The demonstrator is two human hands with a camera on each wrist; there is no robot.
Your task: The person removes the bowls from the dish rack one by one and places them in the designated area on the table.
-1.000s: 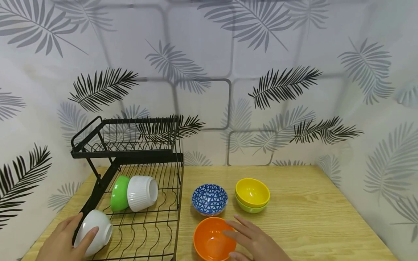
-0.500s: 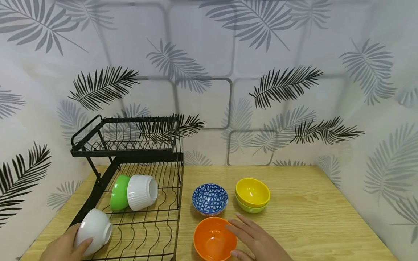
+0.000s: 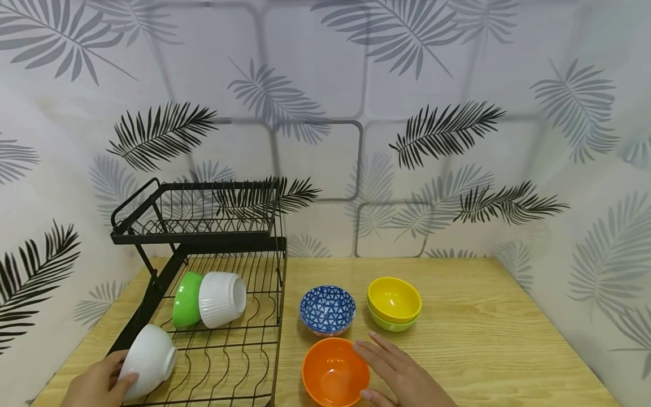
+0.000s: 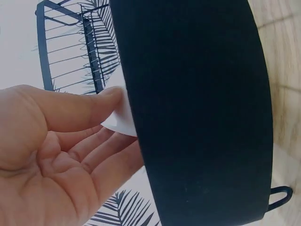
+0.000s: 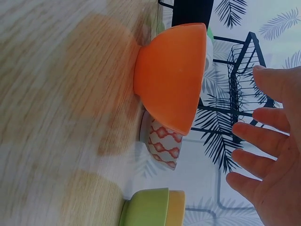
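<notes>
My left hand (image 3: 96, 381) pinches the rim of a plain white bowl (image 3: 150, 362), which stands on its side at the front left of the black dish rack (image 3: 229, 345). In the left wrist view the thumb and fingers (image 4: 77, 108) grip the bowl's edge (image 4: 121, 115); the rack's broad black side hides the rest of it. Beside an orange bowl (image 3: 335, 373) on the table hovers my right hand (image 3: 402, 373), fingers spread and holding nothing. A gap shows between that hand (image 5: 277, 155) and the orange bowl (image 5: 171, 77) in the right wrist view.
A green bowl (image 3: 186, 299) and a ribbed white bowl (image 3: 221, 299) stand tilted on the rack, below its upper shelf (image 3: 195, 232). Behind the orange bowl sit a blue-patterned bowl (image 3: 327, 310) and a yellow bowl (image 3: 394, 299) stacked in a light green one (image 3: 391, 325).
My left hand has shifted lower and its thumb has drawn back toward the white bowl's rim. The bowl stays nearly in place. My right hand has barely moved.
</notes>
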